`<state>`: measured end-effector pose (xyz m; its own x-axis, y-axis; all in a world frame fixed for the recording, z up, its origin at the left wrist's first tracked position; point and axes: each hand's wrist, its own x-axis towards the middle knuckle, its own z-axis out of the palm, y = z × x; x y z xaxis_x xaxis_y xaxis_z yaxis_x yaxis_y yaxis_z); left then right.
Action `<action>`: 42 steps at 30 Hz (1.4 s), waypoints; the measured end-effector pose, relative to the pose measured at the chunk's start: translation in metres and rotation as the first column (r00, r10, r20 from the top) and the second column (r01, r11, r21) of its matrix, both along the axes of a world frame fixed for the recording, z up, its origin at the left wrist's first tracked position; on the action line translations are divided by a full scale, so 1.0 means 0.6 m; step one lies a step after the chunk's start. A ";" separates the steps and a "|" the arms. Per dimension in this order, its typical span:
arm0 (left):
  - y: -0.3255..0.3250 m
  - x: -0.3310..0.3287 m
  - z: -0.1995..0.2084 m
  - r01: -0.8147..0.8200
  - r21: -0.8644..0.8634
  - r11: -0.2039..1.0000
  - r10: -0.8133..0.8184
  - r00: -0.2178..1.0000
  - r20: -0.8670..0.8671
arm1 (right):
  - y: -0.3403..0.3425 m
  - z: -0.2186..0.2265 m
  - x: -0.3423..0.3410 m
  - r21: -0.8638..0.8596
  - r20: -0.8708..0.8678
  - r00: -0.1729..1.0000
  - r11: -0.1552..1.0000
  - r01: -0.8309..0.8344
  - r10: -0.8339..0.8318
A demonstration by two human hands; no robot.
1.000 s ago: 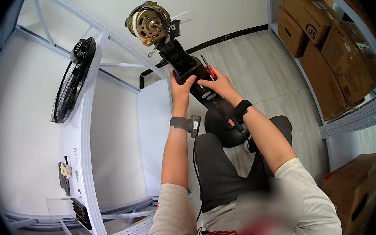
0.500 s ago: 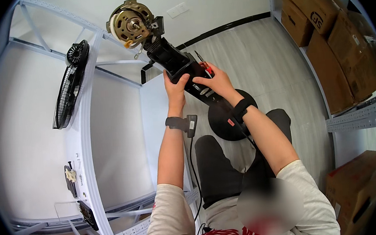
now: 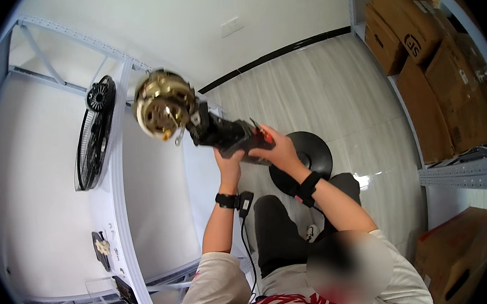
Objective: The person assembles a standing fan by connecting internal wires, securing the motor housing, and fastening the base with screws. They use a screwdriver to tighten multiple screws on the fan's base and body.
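Both my hands grip the black housing (image 3: 219, 132) of a stand fan, below its bare motor (image 3: 165, 104). The motor has a brass-coloured shell, a white rim and a small loop hanging beneath it; it is slightly blurred. My left hand (image 3: 230, 167) is closed round the near left side of the housing. On the right side, my right hand (image 3: 279, 150) is closed on it too, with a red-handled screwdriver (image 3: 267, 137) tucked under its fingers. A round black base (image 3: 316, 149) stands on the floor behind my right wrist. Whether the housing joins it is hidden.
To the left stands a pale metal-framed bench (image 3: 122, 218). On it are a black fan grille (image 3: 94, 135), a dark flat piece with something cream-coloured (image 3: 101, 249) and a black bit holder (image 3: 126, 292). Cardboard boxes (image 3: 423, 109) fill the shelf on the right.
The housing and motor have come nearer to me with both hands still on them, and the motor has tilted. The whole view has also shifted a little.
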<state>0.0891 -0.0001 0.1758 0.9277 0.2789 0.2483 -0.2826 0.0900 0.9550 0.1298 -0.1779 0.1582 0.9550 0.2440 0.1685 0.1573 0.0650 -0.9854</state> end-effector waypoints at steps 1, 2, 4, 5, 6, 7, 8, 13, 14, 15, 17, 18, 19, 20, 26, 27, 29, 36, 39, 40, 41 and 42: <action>-0.002 -0.008 -0.001 0.011 -0.036 0.999 -0.011 1.000 -0.012 | -0.002 0.004 -0.005 -0.012 -0.019 1.000 1.000 -0.004 0.004; 0.002 -0.010 0.001 0.029 -0.030 0.999 -0.031 0.998 -0.053 | -0.005 0.009 -0.005 -0.023 -0.039 0.999 1.000 -0.009 0.008; 0.006 -0.014 0.004 0.038 -0.005 0.999 -0.038 0.994 -0.106 | -0.011 0.017 -0.002 -0.071 -0.071 0.997 0.997 -0.028 0.023; 0.005 -0.018 0.003 0.028 0.016 0.999 -0.025 0.993 -0.118 | -0.012 0.021 -0.004 -0.092 -0.086 0.996 0.995 -0.039 0.031; 0.004 -0.024 0.002 0.018 0.036 0.999 -0.013 0.991 -0.131 | -0.015 0.021 -0.006 -0.090 -0.090 0.995 0.994 -0.058 0.050; -0.001 -0.024 0.007 0.017 0.048 0.999 -0.012 0.994 -0.111 | -0.019 0.017 -0.003 -0.090 -0.081 0.995 0.993 -0.073 0.065; -0.007 -0.024 0.013 0.017 0.060 0.998 -0.011 0.996 -0.093 | -0.019 0.015 -0.004 -0.090 -0.074 0.994 0.992 -0.087 0.080; -0.028 -0.008 0.036 0.018 0.029 0.999 -0.017 1.000 -0.026 | -0.012 -0.005 -0.004 -0.051 0.024 1.000 0.999 0.006 -0.004; -0.028 -0.003 0.038 0.030 0.029 0.999 -0.029 0.999 -0.020 | -0.012 -0.005 -0.003 -0.030 0.015 1.000 1.000 0.005 -0.005; -0.031 -0.004 0.039 0.021 0.058 0.998 -0.022 1.000 0.009 | -0.012 -0.005 -0.002 -0.008 0.005 1.000 1.000 0.005 -0.005; -0.036 -0.004 0.040 0.020 0.050 0.999 -0.021 0.999 0.025 | -0.014 0.002 -0.006 0.008 -0.018 1.000 1.000 0.010 -0.010; -0.028 0.000 0.039 0.024 0.079 0.997 -0.024 1.000 0.008 | -0.015 0.008 -0.002 0.022 -0.030 0.999 0.999 -0.028 0.028; -0.026 0.005 0.033 0.036 0.098 0.995 -0.035 0.999 -0.011 | -0.021 0.012 0.003 0.025 -0.046 0.997 0.998 -0.057 0.058; -0.022 0.008 0.038 0.043 0.134 0.990 -0.045 0.999 0.013 | -0.021 0.014 0.010 0.019 -0.015 0.997 0.997 -0.076 0.076; -0.035 0.025 0.054 0.046 0.137 0.989 -0.051 0.998 0.035 | -0.054 0.065 0.033 0.036 -0.190 0.924 0.942 -0.333 0.333; -0.033 0.028 0.056 0.057 0.134 0.989 -0.064 0.997 0.046 | -0.053 0.065 0.034 0.035 -0.195 0.925 0.945 -0.325 0.325; -0.038 0.037 0.060 0.067 0.180 0.981 -0.076 0.996 0.042 | -0.056 0.054 0.036 0.044 -0.199 0.937 0.958 -0.284 0.287; -0.055 0.082 0.075 0.159 0.228 0.961 -0.172 0.984 0.040 | -0.073 0.034 0.053 0.092 -0.196 0.964 0.982 -0.165 0.181; -0.048 0.113 0.063 0.190 0.235 0.953 -0.199 0.980 0.012 | -0.073 0.047 0.061 0.073 -0.196 0.969 0.988 -0.138 0.150; -0.042 0.118 0.055 0.200 0.225 0.954 -0.204 0.979 -0.006 | -0.075 0.051 0.065 0.054 -0.200 0.971 0.991 -0.121 0.130; -0.039 0.127 0.053 0.213 0.221 0.952 -0.215 0.977 -0.019 | -0.062 0.028 0.080 0.149 -0.096 0.986 0.981 -0.122 0.137; -0.037 0.132 0.050 0.230 0.218 0.948 -0.236 0.972 0.002 | -0.064 0.006 0.088 0.115 -0.103 0.988 0.988 -0.101 0.113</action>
<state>0.1685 -0.0226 0.2058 0.9523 -0.0069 0.3050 -0.3050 -0.0498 0.9511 0.1827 -0.2164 0.1621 0.9385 0.3316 0.0959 0.0354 0.1838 -0.9823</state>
